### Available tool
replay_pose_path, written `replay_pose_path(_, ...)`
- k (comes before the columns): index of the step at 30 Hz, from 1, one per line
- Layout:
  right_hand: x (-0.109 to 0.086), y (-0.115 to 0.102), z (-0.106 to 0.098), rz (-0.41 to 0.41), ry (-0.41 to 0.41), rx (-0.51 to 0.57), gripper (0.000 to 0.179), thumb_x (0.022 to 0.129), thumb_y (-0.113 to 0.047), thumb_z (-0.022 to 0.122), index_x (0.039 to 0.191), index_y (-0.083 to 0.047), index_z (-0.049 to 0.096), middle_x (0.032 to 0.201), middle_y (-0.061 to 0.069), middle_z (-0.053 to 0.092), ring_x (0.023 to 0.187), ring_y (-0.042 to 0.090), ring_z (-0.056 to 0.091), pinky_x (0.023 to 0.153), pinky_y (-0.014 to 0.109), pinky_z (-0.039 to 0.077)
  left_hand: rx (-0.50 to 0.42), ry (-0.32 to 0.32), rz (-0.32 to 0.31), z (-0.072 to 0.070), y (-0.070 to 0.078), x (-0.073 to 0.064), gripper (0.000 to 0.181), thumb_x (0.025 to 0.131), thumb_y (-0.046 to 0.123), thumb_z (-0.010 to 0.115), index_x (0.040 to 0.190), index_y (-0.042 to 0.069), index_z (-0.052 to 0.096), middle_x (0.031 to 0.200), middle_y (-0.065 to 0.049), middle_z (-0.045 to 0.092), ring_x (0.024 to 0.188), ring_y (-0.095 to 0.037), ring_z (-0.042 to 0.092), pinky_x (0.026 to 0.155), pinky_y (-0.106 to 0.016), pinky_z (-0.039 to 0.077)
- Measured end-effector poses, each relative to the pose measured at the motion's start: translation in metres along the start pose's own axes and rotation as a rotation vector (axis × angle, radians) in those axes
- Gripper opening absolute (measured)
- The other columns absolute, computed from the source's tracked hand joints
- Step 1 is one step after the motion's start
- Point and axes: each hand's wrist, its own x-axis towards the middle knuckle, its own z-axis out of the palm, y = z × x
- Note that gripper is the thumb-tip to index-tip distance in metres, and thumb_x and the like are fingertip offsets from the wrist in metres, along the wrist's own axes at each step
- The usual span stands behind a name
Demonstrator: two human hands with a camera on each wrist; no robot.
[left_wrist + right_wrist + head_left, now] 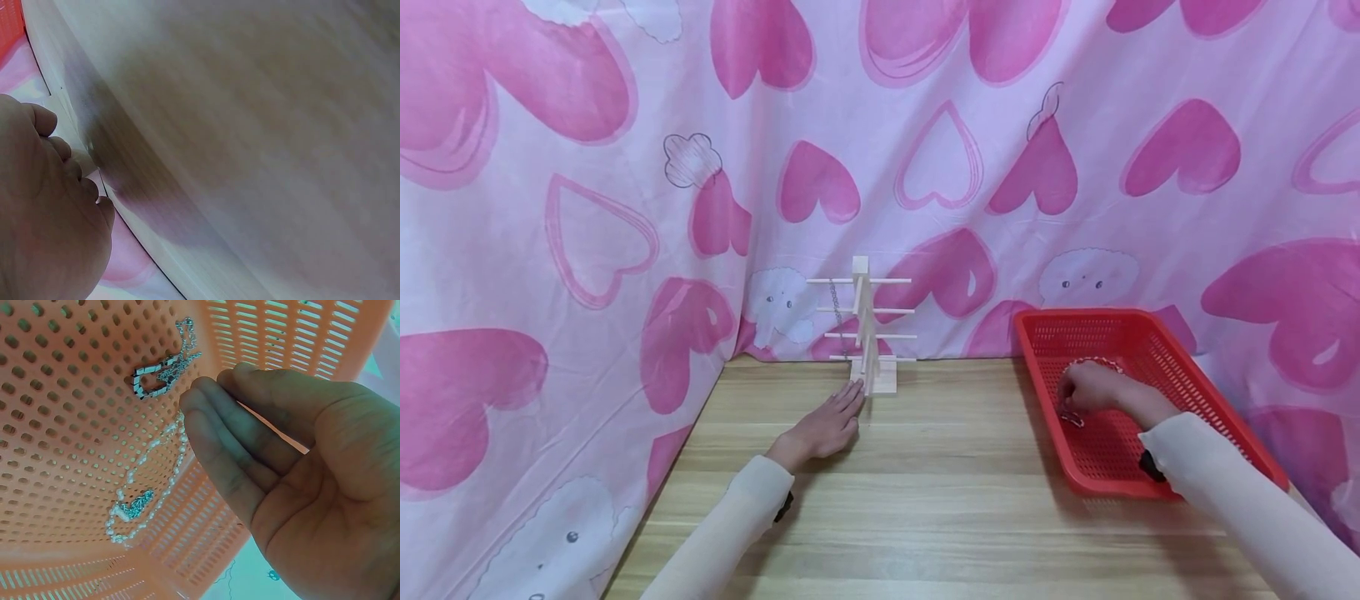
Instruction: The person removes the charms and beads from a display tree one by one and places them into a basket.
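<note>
My left hand (823, 423) lies palm down, its fingertips at the front of the base of a pale wooden peg stand (861, 325). In the left wrist view its fingers (62, 150) are seen from the side at the table. A thin dark chain (835, 300) hangs on the stand's left pegs. Inside the red basket (1172, 492), my right hand (1093, 390) reaches down, fingers gently bent and thumb alongside. Near its fingertips lie a bracelet of square silver links (140, 381) with a fine chain, and a white pearl necklace (178, 462) partly hidden behind the fingers.
A small bluish chain (139, 503) lies within the pearl loop on the basket floor. The wooden table (925, 508) ends at a pink heart-print curtain (925, 167) behind and on the left. High basket walls surround the right hand.
</note>
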Motion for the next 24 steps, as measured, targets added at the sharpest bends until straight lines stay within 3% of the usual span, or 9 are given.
replay_pose_path(10, -0.001, 0.002, -0.005, -0.015, 0.032, -0.017, 0.011, 0.094, -0.006, 0.075, 0.102, -0.007, 0.081, 0.086, 0.004, 0.071, 0.077, 0.017, 0.064, 0.068, 0.031, 0.06, 0.006, -0.01, -0.018, 0.0, 0.001, 0.0, 0.061, 0.115, 0.025, 0.026, 0.169, -0.001, 0.019, 0.18, -0.015, 0.008, 0.168, -0.035, 0.008, 0.135, -0.052, 0.021)
replay_pose_path(19, 0.0, -0.005, -0.018, -0.041, 0.118, -0.029, 0.007, 0.095, -0.009, 0.073, 0.096, -0.011, 0.079, 0.081, 0.001, 0.069, 0.076, 0.016, 0.061, 0.066, 0.028, 0.052, -0.008, -0.014, -0.027, 0.001, 0.002, 0.0, 0.061, 0.115, 0.026, 0.027, 0.169, 0.0, 0.018, 0.18, -0.014, 0.006, 0.168, -0.034, 0.008, 0.135, -0.052, 0.02)
replay_pose_path(24, -0.003, -0.016, -0.03, -0.067, 0.19, -0.029, 0.011, 0.094, -0.012, 0.075, 0.103, -0.011, 0.081, 0.088, 0.003, 0.072, 0.077, 0.016, 0.063, 0.068, 0.028, 0.055, -0.017, -0.004, -0.018, 0.001, 0.001, 0.0, 0.061, 0.114, 0.023, 0.028, 0.168, -0.003, 0.021, 0.18, -0.017, 0.009, 0.167, -0.037, 0.01, 0.135, -0.055, 0.022)
